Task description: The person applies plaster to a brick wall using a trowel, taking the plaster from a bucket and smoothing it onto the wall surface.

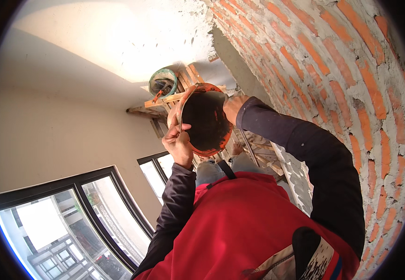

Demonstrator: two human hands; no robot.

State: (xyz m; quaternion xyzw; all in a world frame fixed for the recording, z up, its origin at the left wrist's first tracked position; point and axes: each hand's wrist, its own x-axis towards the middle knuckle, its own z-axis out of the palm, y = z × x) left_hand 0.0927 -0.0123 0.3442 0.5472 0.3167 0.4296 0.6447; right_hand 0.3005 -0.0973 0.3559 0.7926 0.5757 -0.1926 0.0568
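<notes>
An orange bucket [207,148] with a dark, stained inside is held up in front of my body, its mouth tilted toward me. My left hand [178,145] is closed on the left side of its rim. On the opposite side my right hand [234,108] is a fist against the rim. Whether it grips only the rim or also a tool is hidden; a greyish patch shows beside it inside the bucket. Beyond the bucket stands a smaller green bucket [162,73], with an orange-handled tool [161,91] leaning in it.
Wooden scaffold planks [194,73] lie ahead and below, where a bare foot [237,148] shows. A brick wall [337,93] with rough mortar rises close on my right. On the left are a plain wall [72,144] and dark-framed windows [78,186].
</notes>
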